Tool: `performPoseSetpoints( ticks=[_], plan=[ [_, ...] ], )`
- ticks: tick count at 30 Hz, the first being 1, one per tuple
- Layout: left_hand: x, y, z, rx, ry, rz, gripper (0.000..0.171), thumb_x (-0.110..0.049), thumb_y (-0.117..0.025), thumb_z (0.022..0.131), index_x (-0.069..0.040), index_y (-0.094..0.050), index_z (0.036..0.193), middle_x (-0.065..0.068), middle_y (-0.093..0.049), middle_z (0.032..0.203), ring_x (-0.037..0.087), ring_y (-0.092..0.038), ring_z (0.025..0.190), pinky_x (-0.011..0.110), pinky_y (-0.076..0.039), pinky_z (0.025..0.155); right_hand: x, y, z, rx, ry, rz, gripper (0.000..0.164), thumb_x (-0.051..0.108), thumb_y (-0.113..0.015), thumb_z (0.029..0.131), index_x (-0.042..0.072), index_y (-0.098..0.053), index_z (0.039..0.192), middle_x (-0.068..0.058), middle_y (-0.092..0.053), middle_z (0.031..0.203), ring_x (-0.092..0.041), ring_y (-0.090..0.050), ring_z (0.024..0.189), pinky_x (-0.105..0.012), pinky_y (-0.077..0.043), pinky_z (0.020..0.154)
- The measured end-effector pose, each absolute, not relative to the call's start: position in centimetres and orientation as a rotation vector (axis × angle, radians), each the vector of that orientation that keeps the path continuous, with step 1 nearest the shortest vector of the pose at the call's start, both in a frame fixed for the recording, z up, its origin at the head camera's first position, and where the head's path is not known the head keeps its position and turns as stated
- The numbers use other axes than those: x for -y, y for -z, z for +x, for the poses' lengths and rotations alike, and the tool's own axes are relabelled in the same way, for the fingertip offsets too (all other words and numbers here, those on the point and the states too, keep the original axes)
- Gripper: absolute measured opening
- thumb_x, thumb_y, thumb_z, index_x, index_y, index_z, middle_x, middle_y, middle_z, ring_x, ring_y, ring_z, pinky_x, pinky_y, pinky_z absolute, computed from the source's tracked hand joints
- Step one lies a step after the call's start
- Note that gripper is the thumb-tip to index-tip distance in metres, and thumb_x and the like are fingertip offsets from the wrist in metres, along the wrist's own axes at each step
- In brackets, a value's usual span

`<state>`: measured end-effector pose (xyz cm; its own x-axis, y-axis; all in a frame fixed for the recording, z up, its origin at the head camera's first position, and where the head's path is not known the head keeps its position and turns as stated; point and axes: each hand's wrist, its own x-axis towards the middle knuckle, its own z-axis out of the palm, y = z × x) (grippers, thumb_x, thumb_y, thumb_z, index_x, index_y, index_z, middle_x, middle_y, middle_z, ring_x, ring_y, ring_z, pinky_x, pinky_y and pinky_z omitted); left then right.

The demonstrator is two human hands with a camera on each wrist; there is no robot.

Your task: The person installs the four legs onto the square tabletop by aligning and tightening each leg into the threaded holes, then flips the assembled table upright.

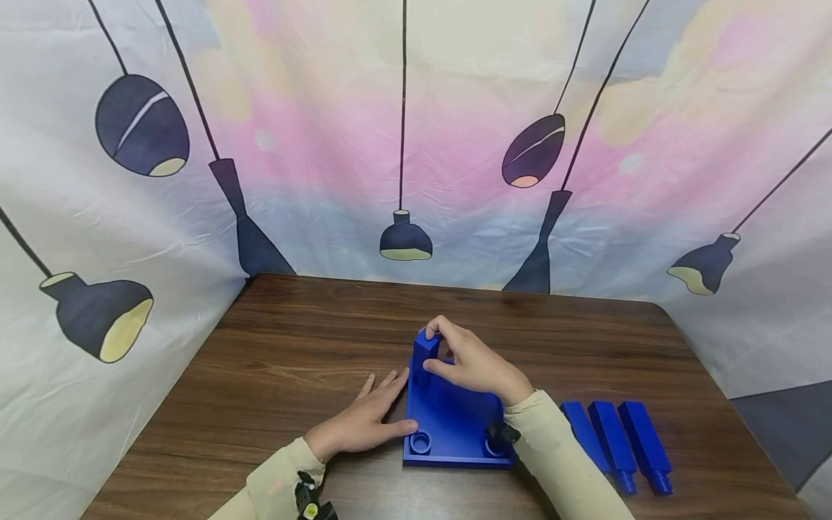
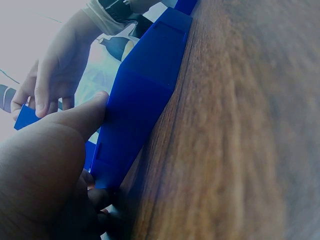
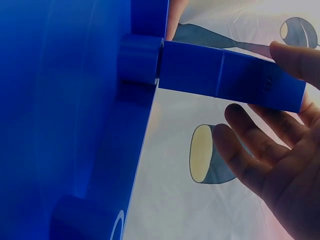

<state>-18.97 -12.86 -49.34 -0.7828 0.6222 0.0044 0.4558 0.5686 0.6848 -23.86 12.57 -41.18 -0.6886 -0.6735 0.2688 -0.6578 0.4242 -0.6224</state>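
Note:
A blue plastic tabletop (image 1: 455,430) lies underside up on the table, with round sockets at its corners. At its far left corner a square blue table leg (image 1: 425,357) stands upright. My right hand (image 1: 477,365) pinches that leg near its top, thumb against one side. In the right wrist view the leg (image 3: 192,67) meets the socket (image 3: 140,59) end to end. My left hand (image 1: 360,426) rests along the tabletop's left side, fingers extended, its thumb touching the rim by the near left socket (image 1: 420,443). The right wrist partly covers the near right socket (image 1: 497,448).
Three loose blue legs (image 1: 612,437) lie side by side to the right of the tabletop, narrow ends toward me; the sleeve partly hides the leftmost. Beneath everything is a brown wooden table (image 1: 312,332). A cloth printed with lamps (image 1: 338,144) hangs behind it.

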Motion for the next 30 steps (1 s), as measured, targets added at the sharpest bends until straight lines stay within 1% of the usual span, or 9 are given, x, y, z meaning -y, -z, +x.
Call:
performPoseSetpoints(
  ticks=[4, 10, 15, 21, 24, 27, 30],
  plan=[
    [12.85, 49.36, -19.02, -2.566, -1.016, 0.896, 0.091, -0.053, -0.06, 0.105, -0.001, -0.02, 0.168, 0.016, -0.022, 0.173, 0.039, -0.013, 0.161, 0.068, 0.003, 0.125, -12.59, 41.19, -23.86, -2.632, 1.133, -1.229, 0.035, 0.011, -0.074, 0.1, 0.014, -0.046, 0.12, -0.002, -0.061, 0.109, -0.011, -0.061, 0.081, -0.028, -0.054, 0.067],
    [12.89, 49.38, -19.04, -2.564, -1.016, 0.904, 0.091, -0.052, -0.06, 0.105, -0.001, -0.02, 0.168, 0.016, -0.023, 0.173, 0.04, -0.014, 0.161, 0.07, 0.002, 0.124, -12.64, 41.23, -23.84, -2.642, 1.136, -1.223, 0.035, 0.012, -0.074, 0.1, 0.015, -0.046, 0.12, -0.001, -0.057, 0.106, -0.012, -0.058, 0.079, -0.028, -0.052, 0.064],
    [12.86, 49.35, -19.04, -2.557, -1.02, 0.9, 0.091, -0.052, -0.06, 0.105, -0.002, -0.019, 0.168, 0.016, -0.022, 0.173, 0.04, -0.013, 0.161, 0.07, 0.002, 0.124, -12.64, 41.29, -23.88, -2.653, 1.132, -1.22, 0.035, 0.013, -0.074, 0.1, 0.015, -0.046, 0.12, -0.002, -0.056, 0.107, -0.014, -0.058, 0.079, -0.029, -0.053, 0.065],
    [12.88, 49.3, -19.0, -2.558, -1.021, 0.895, 0.091, -0.052, -0.061, 0.105, 0.0, -0.019, 0.168, 0.017, -0.022, 0.173, 0.041, -0.013, 0.161, 0.07, 0.001, 0.124, -12.67, 41.38, -23.92, -2.652, 1.132, -1.217, 0.035, 0.012, -0.074, 0.1, 0.014, -0.046, 0.12, -0.003, -0.056, 0.108, -0.022, -0.061, 0.081, -0.03, -0.054, 0.067],
    [12.87, 49.3, -18.98, -2.557, -1.019, 0.895, 0.091, -0.051, -0.061, 0.105, 0.0, -0.02, 0.167, 0.018, -0.022, 0.173, 0.04, -0.013, 0.161, 0.07, 0.001, 0.124, -12.7, 41.43, -23.93, -2.645, 1.142, -1.21, 0.035, 0.012, -0.074, 0.1, 0.014, -0.046, 0.12, -0.004, -0.055, 0.109, -0.027, -0.062, 0.084, -0.036, -0.057, 0.07],
    [12.84, 49.27, -18.97, -2.557, -1.02, 0.896, 0.091, -0.051, -0.061, 0.105, 0.0, -0.02, 0.167, 0.017, -0.022, 0.173, 0.04, -0.013, 0.161, 0.069, 0.002, 0.124, -12.69, 41.47, -23.96, -2.631, 1.164, -1.204, 0.035, 0.011, -0.074, 0.1, 0.014, -0.046, 0.12, -0.005, -0.055, 0.112, -0.03, -0.064, 0.092, -0.044, -0.061, 0.079],
    [12.85, 49.29, -18.99, -2.56, -1.017, 0.898, 0.091, -0.052, -0.06, 0.105, 0.0, -0.02, 0.167, 0.017, -0.022, 0.173, 0.04, -0.013, 0.161, 0.069, 0.002, 0.124, -12.65, 41.5, -23.99, -2.621, 1.178, -1.209, 0.035, 0.011, -0.074, 0.1, 0.013, -0.045, 0.119, -0.006, -0.055, 0.114, -0.03, -0.065, 0.101, -0.049, -0.062, 0.087]
  ],
)
